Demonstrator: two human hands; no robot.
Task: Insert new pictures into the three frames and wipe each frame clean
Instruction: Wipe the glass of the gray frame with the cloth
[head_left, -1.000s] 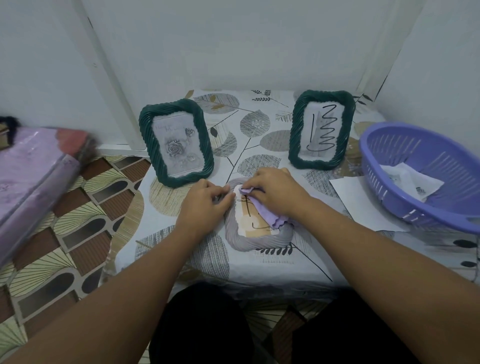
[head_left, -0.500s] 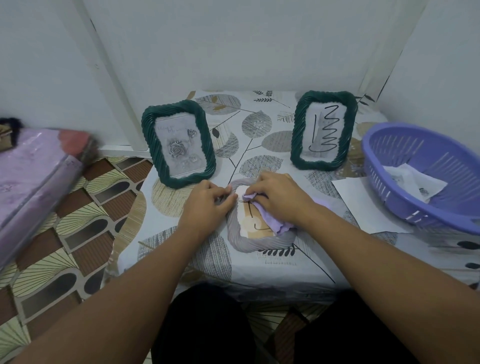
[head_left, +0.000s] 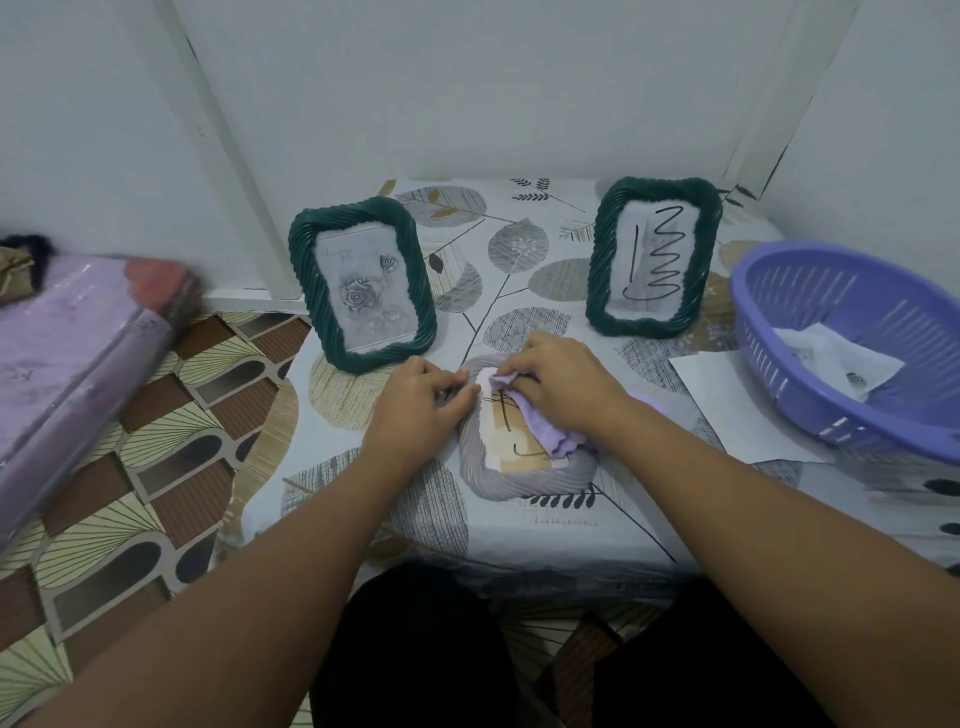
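A grey twisted-rim frame (head_left: 524, 480) lies flat on the low table, holding a beige picture with dark lines. My right hand (head_left: 561, 384) grips a lilac cloth (head_left: 545, 426) and presses it on the frame's glass near the top. My left hand (head_left: 421, 405) holds the frame's upper left rim with curled fingers. Two dark green frames stand upright behind: the left green frame (head_left: 363, 291) shows grey roses, the right green frame (head_left: 654, 257) shows a black zigzag drawing.
A purple plastic basket (head_left: 852, 332) with crumpled paper stands at the right, a white sheet (head_left: 727, 405) beside it. The table's leaf-print cloth (head_left: 519, 249) runs to white walls behind. A wrapped lilac bundle (head_left: 67, 364) lies on the patterned floor at left.
My right hand with the cloth has shifted slightly up and left over the grey frame's glass. My left hand stays on the rim.
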